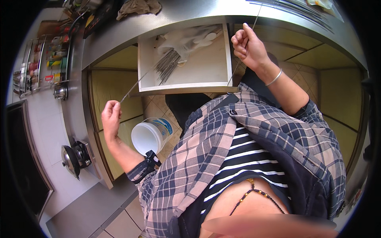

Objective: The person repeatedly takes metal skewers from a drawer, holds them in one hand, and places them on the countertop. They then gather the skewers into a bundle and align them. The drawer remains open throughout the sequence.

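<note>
My left hand (112,116) is raised left of the open drawer (205,71), its thumb and finger pinching one end of a thin metal skewer (137,81) that slants up toward the drawer. On the right, above the drawer's right side, my right hand (248,44) grips another thin metal skewer (257,17), which passes through the fist and sticks out above and below. Inside the drawer lie a bundle of metal skewers (168,65) and a crumpled clear plastic bag (186,38). More skewers (293,13) are spread on the steel counter at the upper right.
Along the top runs the steel counter (184,9) with a brown cloth (139,8). A white plastic bucket (146,138) is below my left forearm's side of the drawer. A rack of jars (56,63) and a lidded pan (70,162) are at the left.
</note>
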Demonstrator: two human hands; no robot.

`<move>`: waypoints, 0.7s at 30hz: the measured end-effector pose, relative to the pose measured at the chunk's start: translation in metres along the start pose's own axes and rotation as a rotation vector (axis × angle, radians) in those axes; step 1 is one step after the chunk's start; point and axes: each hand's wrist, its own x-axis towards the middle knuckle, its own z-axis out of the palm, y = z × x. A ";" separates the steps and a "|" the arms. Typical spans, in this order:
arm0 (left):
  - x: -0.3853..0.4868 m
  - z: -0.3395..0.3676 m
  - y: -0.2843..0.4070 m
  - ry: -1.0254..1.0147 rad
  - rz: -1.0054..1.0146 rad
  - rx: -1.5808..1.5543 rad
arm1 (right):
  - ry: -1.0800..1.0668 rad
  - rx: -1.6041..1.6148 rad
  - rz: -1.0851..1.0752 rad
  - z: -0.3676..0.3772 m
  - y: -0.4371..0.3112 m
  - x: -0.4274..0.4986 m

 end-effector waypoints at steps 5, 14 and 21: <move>-0.003 0.035 0.017 -0.027 0.093 0.227 | -0.052 -0.135 0.077 0.011 0.013 -0.003; -0.003 0.029 0.050 -0.026 0.189 -0.201 | 0.019 -0.114 0.077 0.003 0.007 -0.005; 0.029 0.177 0.082 -0.445 0.039 -0.666 | -0.031 -0.083 -0.023 0.010 0.014 -0.003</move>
